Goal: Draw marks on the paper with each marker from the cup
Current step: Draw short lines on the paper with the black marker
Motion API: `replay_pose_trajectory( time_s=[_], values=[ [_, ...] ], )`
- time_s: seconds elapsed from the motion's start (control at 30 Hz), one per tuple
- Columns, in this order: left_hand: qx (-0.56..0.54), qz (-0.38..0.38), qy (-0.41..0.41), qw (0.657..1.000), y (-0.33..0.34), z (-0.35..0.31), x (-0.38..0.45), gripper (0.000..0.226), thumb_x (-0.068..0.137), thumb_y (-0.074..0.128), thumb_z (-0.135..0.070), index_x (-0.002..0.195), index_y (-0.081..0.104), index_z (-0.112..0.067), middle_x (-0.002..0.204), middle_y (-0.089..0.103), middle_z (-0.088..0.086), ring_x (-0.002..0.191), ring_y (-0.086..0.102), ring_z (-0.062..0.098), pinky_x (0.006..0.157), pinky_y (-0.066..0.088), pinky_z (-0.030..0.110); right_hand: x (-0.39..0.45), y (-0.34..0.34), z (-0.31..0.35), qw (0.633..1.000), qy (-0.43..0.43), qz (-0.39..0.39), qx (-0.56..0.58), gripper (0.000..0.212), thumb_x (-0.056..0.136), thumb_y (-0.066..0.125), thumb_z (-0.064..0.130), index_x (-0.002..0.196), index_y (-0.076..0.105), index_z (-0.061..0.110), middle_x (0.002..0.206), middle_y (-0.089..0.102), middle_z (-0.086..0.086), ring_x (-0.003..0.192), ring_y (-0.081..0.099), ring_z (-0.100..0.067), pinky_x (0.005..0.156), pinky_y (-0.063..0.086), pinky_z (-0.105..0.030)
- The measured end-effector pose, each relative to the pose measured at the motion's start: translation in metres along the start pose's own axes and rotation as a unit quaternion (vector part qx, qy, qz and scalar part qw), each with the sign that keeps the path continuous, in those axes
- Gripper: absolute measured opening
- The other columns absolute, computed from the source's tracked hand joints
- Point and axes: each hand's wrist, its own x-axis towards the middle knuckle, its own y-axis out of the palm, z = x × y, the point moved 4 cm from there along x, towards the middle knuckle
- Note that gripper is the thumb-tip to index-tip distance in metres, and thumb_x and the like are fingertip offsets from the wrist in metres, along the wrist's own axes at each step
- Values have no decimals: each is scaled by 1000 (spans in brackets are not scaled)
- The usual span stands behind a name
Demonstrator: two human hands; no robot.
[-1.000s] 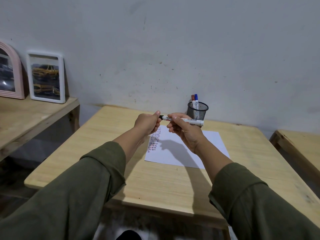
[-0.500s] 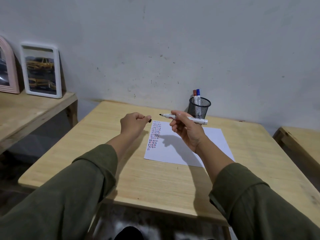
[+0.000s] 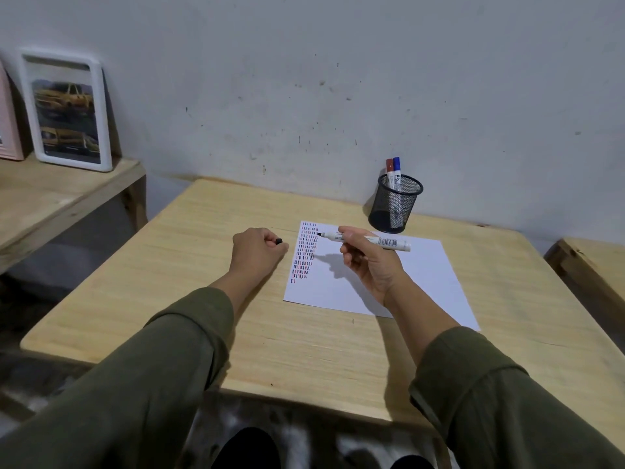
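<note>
While right hand [image 3: 368,262] fingers grip uncapped marker [image 3: 365,239] over paper [image 3: 416,275], left hand [image 3: 258,247] clutches cap [image 3: 278,241] — wooden table [image 3: 189,252], grey wall [image 3: 304,79].

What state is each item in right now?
Black marker: uncapped, held in right hand above paper.
Cap: off, held in left hand.
Paper: flat, marked along left side.
Red marker, blue marker: capped, upright in cup.
</note>
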Motion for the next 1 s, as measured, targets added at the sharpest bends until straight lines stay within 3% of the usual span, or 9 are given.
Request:
replay_pose_trajectory(
  time_s=[0.1, 0.2, 0.3, 0.4, 0.53, 0.67, 0.87, 1.0],
  values=[
    [5, 12, 2, 1000, 2, 1, 1, 18, 79, 69, -26, 82, 68, -8, 60, 54, -5, 82, 53, 14, 68, 30, 14, 0, 0, -4, 999, 5, -16, -28, 2, 84, 66, 10, 86, 67, 8, 55, 58, -1, 46, 46, -8, 49, 42, -15],
    [-3, 17, 0, 1000, 2, 4, 0, 27, 77, 72, -30, 93, 68, -8, 78, 63, 1, 88, 57, 16, 68, 35, 15, -3, 2, -8, 999, 15, -22, -34, 4, 84, 65, 8, 89, 67, 8, 57, 57, -3, 43, 45, -8, 47, 43, -15],
    [28, 5, 20, 999, 0, 13, -4, 49, 75, 71, -40, 113, 62, -10, 103, 68, 6, 103, 60, 20, 87, 45, 29, -7, 6, -11, 998, 18, -22, -48, 7, 84, 65, 5, 89, 68, 7, 56, 56, -1, 44, 45, -8, 45, 41, -15],
    [63, 4, 40, 997, -8, 19, -16, 60, 73, 68, -50, 120, 57, -14, 113, 67, 3, 114, 57, 21, 99, 43, 44, -10, 10, -15, 997, 11, -38, -72, 4, 82, 66, 4, 85, 69, 5, 55, 54, 0, 46, 44, -7, 44, 38, -14],
    [113, 48, 73, 990, -10, 23, -38, 73, 69, 68, -55, 128, 50, -18, 127, 60, -1, 124, 47, 21, 105, 36, 42, -14, 16, -24, 994, -8, -59, -93, 7, 82, 66, 2, 74, 64, 4, 54, 52, -3, 41, 42, -6, 42, 36, -15],
    [144, 64, 89, 984, -8, 27, -48, 81, 64, 69, -60, 131, 48, -20, 137, 51, -2, 130, 39, 19, 110, 30, 39, -14, 15, -31, 973, -11, -62, -221, 13, 80, 68, 16, 68, 64, 12, 57, 58, 0, 46, 49, -6, 47, 40, -18],
    [144, 57, 97, 983, -10, 24, -49, 83, 63, 72, -59, 131, 48, -19, 137, 51, -1, 131, 39, 19, 110, 29, 39, -12, 14, -34, 962, -11, -49, -269, 20, 78, 67, 21, 80, 70, 2, 65, 64, -2, 58, 56, -10, 58, 45, -25],
    [141, 58, 99, 983, -11, 23, -50, 83, 63, 72, -57, 132, 48, -18, 137, 51, -1, 131, 38, 19, 110, 28, 38, -13, 15, -35, 960, -7, -38, -278, 17, 80, 67, 21, 83, 71, 5, 68, 66, 0, 61, 59, -10, 59, 46, -23]
  ],
)
